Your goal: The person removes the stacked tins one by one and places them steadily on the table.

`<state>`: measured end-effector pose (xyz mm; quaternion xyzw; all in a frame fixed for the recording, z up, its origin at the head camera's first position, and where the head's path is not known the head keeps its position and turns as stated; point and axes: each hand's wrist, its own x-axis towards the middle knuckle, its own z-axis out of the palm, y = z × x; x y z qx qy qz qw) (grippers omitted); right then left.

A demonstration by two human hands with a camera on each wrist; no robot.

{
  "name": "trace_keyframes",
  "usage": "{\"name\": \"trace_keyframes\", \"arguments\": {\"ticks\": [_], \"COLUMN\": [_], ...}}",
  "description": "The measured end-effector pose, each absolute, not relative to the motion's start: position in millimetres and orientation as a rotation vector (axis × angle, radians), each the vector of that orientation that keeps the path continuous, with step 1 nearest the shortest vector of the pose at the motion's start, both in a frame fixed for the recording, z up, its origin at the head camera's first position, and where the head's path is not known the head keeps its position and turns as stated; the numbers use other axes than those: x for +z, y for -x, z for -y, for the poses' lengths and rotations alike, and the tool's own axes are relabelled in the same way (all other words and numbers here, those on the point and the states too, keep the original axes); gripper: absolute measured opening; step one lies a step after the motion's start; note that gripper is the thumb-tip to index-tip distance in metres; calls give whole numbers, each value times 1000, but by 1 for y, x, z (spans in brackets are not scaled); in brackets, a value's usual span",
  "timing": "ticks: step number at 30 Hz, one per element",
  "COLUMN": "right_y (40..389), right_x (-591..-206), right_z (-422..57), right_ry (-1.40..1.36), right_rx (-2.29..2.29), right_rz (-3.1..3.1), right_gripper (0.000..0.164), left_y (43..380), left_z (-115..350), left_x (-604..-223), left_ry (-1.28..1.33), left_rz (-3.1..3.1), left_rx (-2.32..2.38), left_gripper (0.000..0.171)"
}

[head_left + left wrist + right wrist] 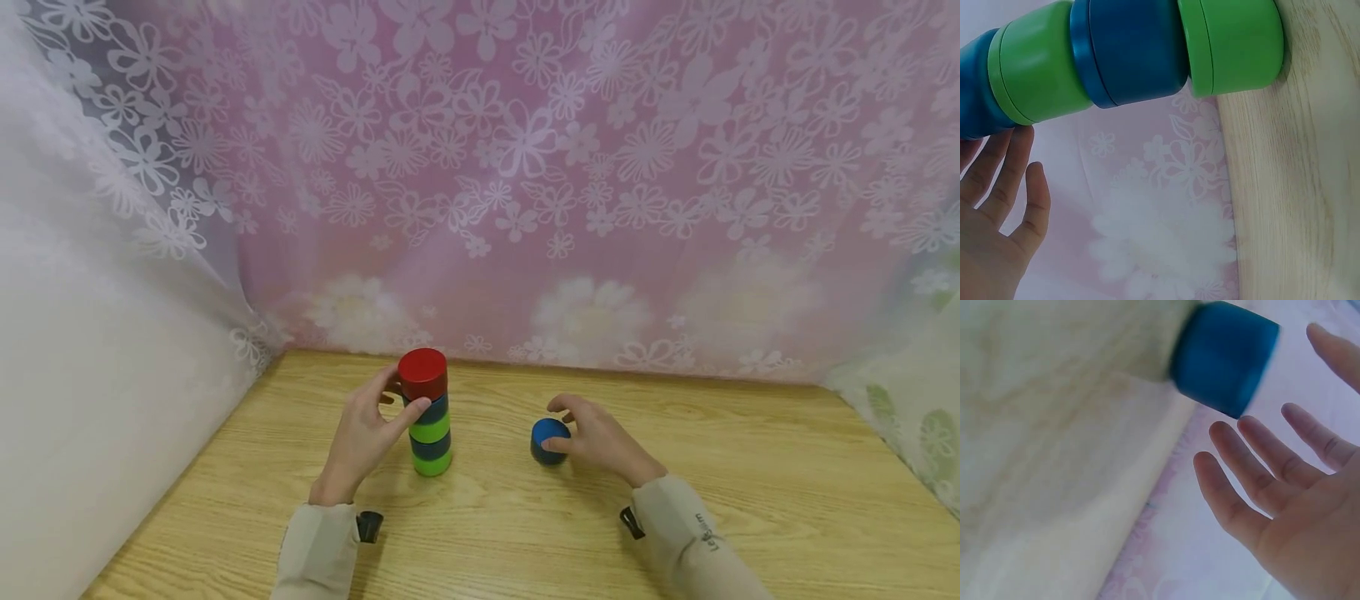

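Note:
A tower of round containers stands upright on the table, a red container (423,375) on top with blue and green ones alternating below. My left hand (366,433) holds the tower near its top, thumb across the front where red meets blue, fingers around the far left side. In the left wrist view, fingertips touch the upper blue container (982,87); the red one is out of sight there. To the right sits a single blue container (550,442). Around it is my right hand (600,437), fingers spread; in the right wrist view the fingers are straight and the thumb stands apart from the container.
The wooden table (480,533) reaches back to a pink flowered curtain (525,208). White cloth (112,333) hangs along the left side, and pale patterned cloth (922,400) on the right. A black strap piece (369,527) shows at my left cuff.

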<state>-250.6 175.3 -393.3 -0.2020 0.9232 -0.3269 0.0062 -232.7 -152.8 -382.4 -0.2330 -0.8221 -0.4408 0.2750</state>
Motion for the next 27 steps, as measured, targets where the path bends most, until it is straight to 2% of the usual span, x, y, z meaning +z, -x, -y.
{"name": "trace_keyframes", "arguments": {"ticks": [14,27], "right_y": [250,249], "right_x": [-365,-357], "right_z": [-173,-160], "right_ry": [670,759], "right_rx": [-1339,-1528], "right_rz": [-2875,-2922], "right_gripper": [42,35], "left_y": [232,235], "left_z": [157,161], "left_x": [-384,-389], "left_ry": [643,637], "left_rz": [2307,2357], "left_rx": [-1206,-1208], "left_gripper": [62,58]}}
